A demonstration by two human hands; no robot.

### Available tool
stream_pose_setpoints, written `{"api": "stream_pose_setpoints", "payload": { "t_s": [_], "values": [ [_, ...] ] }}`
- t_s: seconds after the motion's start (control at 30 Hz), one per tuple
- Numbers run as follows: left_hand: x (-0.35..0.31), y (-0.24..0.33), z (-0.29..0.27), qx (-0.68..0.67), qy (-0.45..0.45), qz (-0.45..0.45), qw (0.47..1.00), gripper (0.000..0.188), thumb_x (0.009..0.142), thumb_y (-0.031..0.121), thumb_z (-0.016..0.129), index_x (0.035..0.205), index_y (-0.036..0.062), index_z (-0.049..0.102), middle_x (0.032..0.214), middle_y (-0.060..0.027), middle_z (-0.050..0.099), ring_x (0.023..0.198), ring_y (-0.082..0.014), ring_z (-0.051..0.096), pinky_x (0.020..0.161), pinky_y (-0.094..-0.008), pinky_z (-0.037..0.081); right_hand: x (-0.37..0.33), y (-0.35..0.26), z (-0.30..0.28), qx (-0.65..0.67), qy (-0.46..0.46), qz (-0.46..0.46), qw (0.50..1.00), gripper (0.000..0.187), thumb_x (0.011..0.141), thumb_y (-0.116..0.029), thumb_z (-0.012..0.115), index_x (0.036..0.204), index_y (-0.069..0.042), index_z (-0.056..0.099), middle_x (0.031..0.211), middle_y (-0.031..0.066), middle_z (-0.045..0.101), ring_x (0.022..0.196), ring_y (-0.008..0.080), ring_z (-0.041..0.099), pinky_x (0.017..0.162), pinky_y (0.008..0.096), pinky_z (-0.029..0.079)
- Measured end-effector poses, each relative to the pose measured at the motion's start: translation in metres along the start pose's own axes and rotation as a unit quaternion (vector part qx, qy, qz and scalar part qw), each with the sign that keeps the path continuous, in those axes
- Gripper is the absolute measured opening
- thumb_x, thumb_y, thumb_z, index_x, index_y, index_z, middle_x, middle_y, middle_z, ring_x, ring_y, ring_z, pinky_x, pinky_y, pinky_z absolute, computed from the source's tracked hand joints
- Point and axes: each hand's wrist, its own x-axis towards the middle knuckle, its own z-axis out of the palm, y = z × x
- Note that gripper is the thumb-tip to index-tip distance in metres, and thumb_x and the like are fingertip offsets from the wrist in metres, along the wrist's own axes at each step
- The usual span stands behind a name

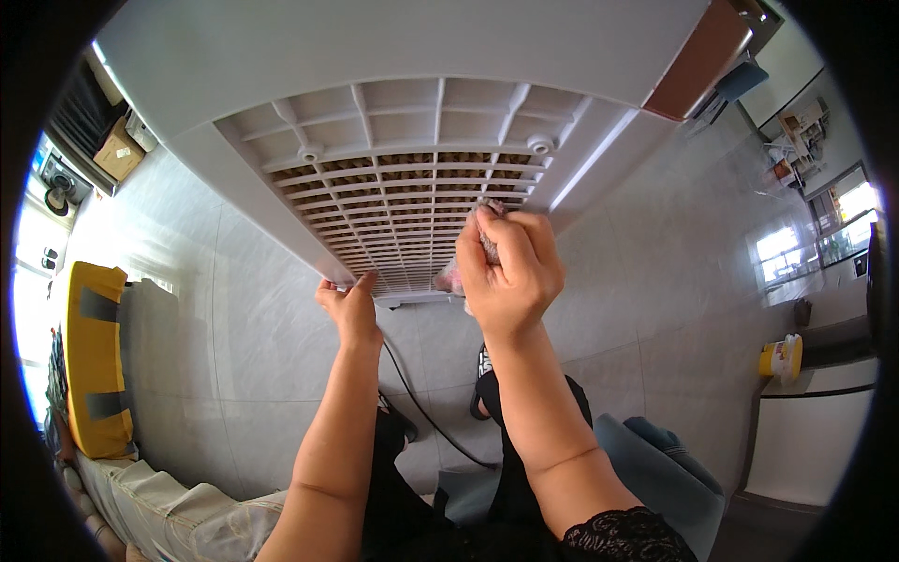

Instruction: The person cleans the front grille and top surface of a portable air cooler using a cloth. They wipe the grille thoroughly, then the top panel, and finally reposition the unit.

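In front of me stands a tall white appliance (375,42) that looks like an air cooler. Its slatted grille (435,140) has tan honeycomb-like material behind the openings. My right hand (515,267) is closed around a crumpled cloth (450,277), greyish with pink, held against or just over the right side of the grille. Part of the cloth is hidden by the fingers. With thumb and fingers, my left hand (351,307) grips the appliance's lower left edge, beside the bottom of the grille.
A black cord (405,379) runs across the grey tiled floor (253,375) past my feet. Blue-grey upholstery (655,468) lies at lower right. A yellow and grey box-like object (98,361) is at left, a yellow-and-white bucket (780,358) at right, and a cardboard box (119,152) far left.
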Motion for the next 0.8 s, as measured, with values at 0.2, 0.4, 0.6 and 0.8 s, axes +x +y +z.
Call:
{"api": "stream_pose_setpoints", "payload": {
  "t_s": [0.2,0.4,0.6,0.8],
  "values": [
    [-0.003,0.007,-0.001,0.025,0.007,-0.017,1.0,0.083,0.072,0.005,0.078,0.135,0.0045,0.024,0.143,-0.0156,0.026,0.133,-0.0271,0.03,0.111,-0.0394,0.022,0.007,0.022,-0.014,-0.032,0.043,-0.014,0.998,0.022,0.064,0.007,0.07,0.082,-0.004,0.065,0.076,0.0058,0.06,0.058,0.0188,0.06,0.048,0.0272,0.048],
    [-0.001,0.006,0.0,0.019,0.012,-0.021,1.0,0.081,0.073,0.005,0.077,0.135,0.0046,0.025,0.143,-0.0158,0.026,0.133,-0.0275,0.031,0.111,-0.0393,0.025,0.014,0.021,-0.017,-0.041,0.123,-0.045,0.991,0.021,0.065,0.007,0.071,0.083,-0.003,0.066,0.075,0.0072,0.06,0.058,0.0203,0.058,0.05,0.0271,0.047],
    [-0.005,0.009,0.002,0.007,0.005,-0.014,1.0,0.079,0.074,0.003,0.075,0.134,0.0023,0.023,0.14,-0.0164,0.031,0.131,-0.0271,0.034,0.111,-0.0391,0.025,-0.02,0.031,-0.018,-0.032,-0.041,0.068,0.996,0.018,0.064,0.006,0.067,0.076,-0.005,0.061,0.07,0.0057,0.057,0.051,0.0182,0.056,0.042,0.029,0.044],
    [0.0,0.003,-0.001,0.003,-0.009,-0.001,1.0,0.08,0.074,0.003,0.075,0.134,0.0008,0.022,0.14,-0.0171,0.031,0.132,-0.0272,0.034,0.112,-0.0391,0.023,0.005,0.013,-0.016,-0.031,0.045,-0.024,0.998,0.017,0.069,0.003,0.073,0.083,-0.005,0.068,0.075,0.0055,0.061,0.058,0.0177,0.06,0.048,0.0273,0.048]
  ]
}}
